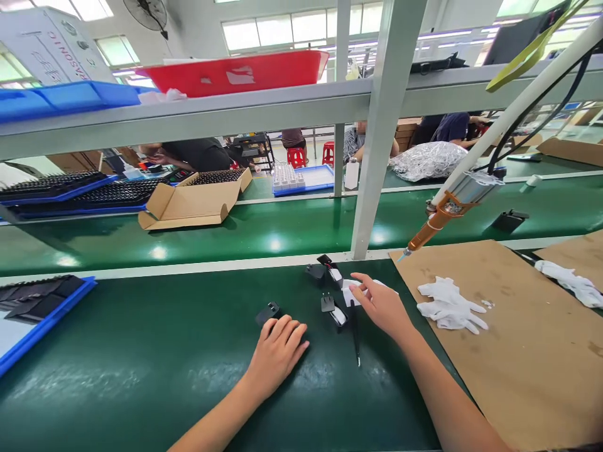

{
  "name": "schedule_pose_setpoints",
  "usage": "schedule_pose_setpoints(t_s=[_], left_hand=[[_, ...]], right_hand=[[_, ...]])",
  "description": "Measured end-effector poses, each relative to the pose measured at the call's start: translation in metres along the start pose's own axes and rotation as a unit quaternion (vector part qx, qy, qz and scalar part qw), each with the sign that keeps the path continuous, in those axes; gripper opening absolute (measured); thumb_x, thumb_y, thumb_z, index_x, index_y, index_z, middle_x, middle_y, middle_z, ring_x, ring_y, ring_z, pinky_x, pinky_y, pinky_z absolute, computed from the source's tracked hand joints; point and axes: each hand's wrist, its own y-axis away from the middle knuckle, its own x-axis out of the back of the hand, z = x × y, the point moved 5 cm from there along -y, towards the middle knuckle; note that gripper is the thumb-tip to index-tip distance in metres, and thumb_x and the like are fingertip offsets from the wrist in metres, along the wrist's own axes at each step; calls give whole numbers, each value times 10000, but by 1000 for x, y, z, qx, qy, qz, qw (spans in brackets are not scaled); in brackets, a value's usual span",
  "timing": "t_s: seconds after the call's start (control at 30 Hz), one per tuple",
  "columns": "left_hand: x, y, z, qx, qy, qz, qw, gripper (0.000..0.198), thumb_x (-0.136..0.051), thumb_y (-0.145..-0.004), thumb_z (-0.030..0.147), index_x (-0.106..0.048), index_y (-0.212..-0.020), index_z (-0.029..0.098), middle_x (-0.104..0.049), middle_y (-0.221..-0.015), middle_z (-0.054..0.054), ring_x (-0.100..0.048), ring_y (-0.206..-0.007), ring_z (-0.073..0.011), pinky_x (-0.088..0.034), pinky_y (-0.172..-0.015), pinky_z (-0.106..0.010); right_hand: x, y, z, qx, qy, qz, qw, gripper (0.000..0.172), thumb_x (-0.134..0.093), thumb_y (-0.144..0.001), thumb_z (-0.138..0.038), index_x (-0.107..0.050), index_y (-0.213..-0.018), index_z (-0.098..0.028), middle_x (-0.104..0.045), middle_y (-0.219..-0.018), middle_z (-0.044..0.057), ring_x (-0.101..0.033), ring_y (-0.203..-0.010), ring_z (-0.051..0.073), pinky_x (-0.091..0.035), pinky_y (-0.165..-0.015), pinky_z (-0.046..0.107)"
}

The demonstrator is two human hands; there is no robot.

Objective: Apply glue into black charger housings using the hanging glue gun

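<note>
My left hand (279,350) rests palm down on the green bench, fingers loosely bent and slightly apart. Just beyond its fingertips sits a black plug adapter (268,312); I cannot tell whether they touch. My right hand (380,306) hovers over a white paper (349,292), thumb and forefinger apart, with nothing seen between them. Below it lies a thin black pen-like tool (356,339). To its left is an opened black adapter case (338,316) with a pale inside, beside a pronged cover (327,302). Another opened adapter (335,274) and a black housing (315,272) stand behind.
An orange-bodied dispenser or driver (436,223) hangs at the right on an arm. White gloves (451,306) lie on cardboard (527,376). A metal post (372,176) rises behind the adapters. At the left is a blue-rimmed tray (51,336) of black parts. People sit across the bench.
</note>
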Motion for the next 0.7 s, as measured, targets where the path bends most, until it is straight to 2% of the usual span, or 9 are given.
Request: schedule_pose_setpoints(t_s=[0.1,0.2,0.3,0.4,0.47,0.5,0.57,0.63,0.7], left_hand=[[8,6,-22,58,-43,52,996,190,-550,-901,271,-635,-1060,213,-601,-1156,-110,-478,-1206,-316,-328,-1025,-499],[6,4,-43,107,-18,16,994,298,-578,-876,316,-604,-1163,241,-376,-1412,-156,-327,-1329,-389,-344,-1021,-573],[-3,3,-59,141,75,-51,986,314,-521,-902,316,-566,-1208,260,-386,-1393,-142,-464,-1227,-316,-473,-923,-480],[-4,4,-66,218,211,-58,951,265,-512,-899,365,-592,-1128,259,-484,-1284,-104,-514,-1162,-278,-465,-934,-464],[-1,5,-64,295,361,-26,884,296,-518,-888,428,-573,-1121,253,-519,-1266,-94,-542,-1138,-263,-468,-933,-436],[0,5,-60,334,452,-10,827,329,-503,-889,465,-550,-1141,257,-537,-1267,-92,-572,-1104,-252,-488,-901,-412],[2,5,-44,388,624,10,679,393,-440,-903,530,-492,-1198,275,-566,-1280,-92,-620,-1050,-240,-520,-834,-385],[6,0,-23,400,738,26,543,418,-382,-910,563,-458,-1225,298,-571,-1304,-89,-624,-1075,-246,-516,-847,-407],[12,-5,-5,387,796,35,464,421,-367,-902,573,-453,-1222,315,-570,-1313,-83,-604,-1123,-256,-497,-886,-438]], right_hand=[[-1,0,0,2,1,-4,1000,424,-330,-940,-516,-540,-1195,-251,-704,-837,1,-653,-726,176,-451,-615,287],[-3,0,0,7,5,-5,1000,432,-322,-940,-520,-545,-1191,-248,-702,-830,2,-651,-720,173,-448,-602,284],[-4,-1,2,11,10,-1,1000,441,-316,-937,-526,-553,-1183,-247,-700,-811,1,-652,-698,172,-450,-591,282],[-5,-2,4,15,12,2,1000,443,-314,-934,-529,-558,-1180,-252,-700,-800,1,-658,-702,181,-453,-586,285],[-5,-3,5,18,12,5,1000,440,-318,-931,-526,-562,-1179,-256,-702,-800,5,-662,-719,189,-453,-586,287],[-5,-4,6,18,12,7,1000,440,-320,-930,-525,-565,-1178,-257,-704,-799,8,-663,-721,191,-452,-584,288],[-6,-4,7,18,12,9,1000,441,-322,-928,-523,-568,-1178,-257,-706,-794,9,-664,-713,192,-450,-579,288],[-7,-5,8,17,13,9,1000,441,-323,-928,-522,-570,-1178,-255,-706,-788,7,-664,-705,190,-450,-576,286],[-7,-5,8,17,15,7,1000,440,-321,-929,-521,-570,-1175,-253,-706,-786,4,-664,-708,188,-451,-577,285]])
